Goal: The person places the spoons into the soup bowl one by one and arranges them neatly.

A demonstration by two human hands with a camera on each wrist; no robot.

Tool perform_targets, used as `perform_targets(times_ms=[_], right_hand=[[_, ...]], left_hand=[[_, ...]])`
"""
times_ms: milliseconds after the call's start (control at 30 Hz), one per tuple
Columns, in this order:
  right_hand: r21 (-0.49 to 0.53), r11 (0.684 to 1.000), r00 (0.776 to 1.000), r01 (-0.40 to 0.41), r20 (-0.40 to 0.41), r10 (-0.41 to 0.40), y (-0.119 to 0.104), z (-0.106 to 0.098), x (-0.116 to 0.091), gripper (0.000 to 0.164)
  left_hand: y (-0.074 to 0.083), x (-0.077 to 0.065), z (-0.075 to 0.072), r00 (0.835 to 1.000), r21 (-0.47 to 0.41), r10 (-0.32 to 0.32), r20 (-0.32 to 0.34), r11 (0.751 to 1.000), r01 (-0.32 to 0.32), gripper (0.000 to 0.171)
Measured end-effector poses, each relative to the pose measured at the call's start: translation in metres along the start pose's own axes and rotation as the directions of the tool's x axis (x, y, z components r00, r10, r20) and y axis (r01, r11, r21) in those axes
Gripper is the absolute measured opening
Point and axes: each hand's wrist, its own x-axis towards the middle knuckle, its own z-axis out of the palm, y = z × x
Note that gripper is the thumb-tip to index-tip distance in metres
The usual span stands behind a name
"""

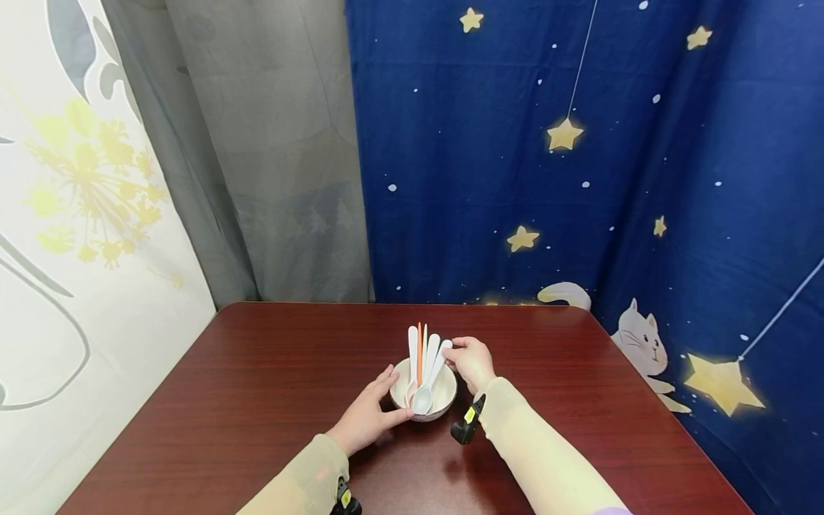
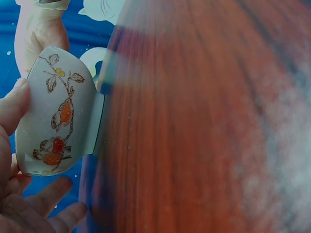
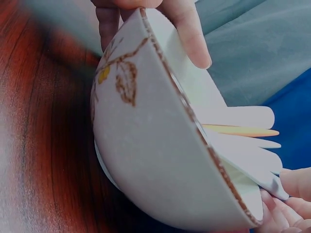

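A white bowl [image 1: 447, 395] stands on the table, its outside painted with a branch, leaves and orange fruit, as the left wrist view shows. My left hand [image 1: 368, 416] holds the bowl by its left side, thumb and fingers around the rim. Several white spoons lean in the bowl, among them one spoon [image 1: 422, 400] with its scoop low in front. An orange stick-like handle [image 1: 420, 350] and a thin white pointed one rise between them. My right hand [image 1: 473, 363] pinches the handle end of the rightmost white spoon [image 3: 265, 178] above the bowl's right rim.
The dark red-brown wooden table [image 1: 270, 372] spreads around the bowl. Behind it hang a grey curtain [image 1: 277, 157] and a blue curtain [image 1: 450, 157] with stars and a cat. A white patterned cloth [image 1: 77, 300] hangs along the left.
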Motion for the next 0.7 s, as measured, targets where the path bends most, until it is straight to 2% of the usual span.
perform_targets(times_ms=[233,467,700], right_hand=[[0.022,1.0,1.0,-0.016,0.011,0.016,-0.002,-0.003,-0.004,0.043],[0.04,0.999,1.0,0.004,0.011,-0.005,-0.001,-0.008,-0.01,0.044],[-0.005,1.0,1.0,0.031,-0.004,-0.031,0.003,-0.017,-0.014,0.042]], left_hand=[[0.0,-0.001,0.0,1.0,-0.006,-0.003,0.003,1.0,0.003,0.085],[0.002,-0.001,-0.002,1.0,-0.02,-0.003,0.012,1.0,0.003,0.081],[0.003,-0.002,-0.003,1.0,-0.01,0.004,0.021,1.0,-0.003,0.082]])
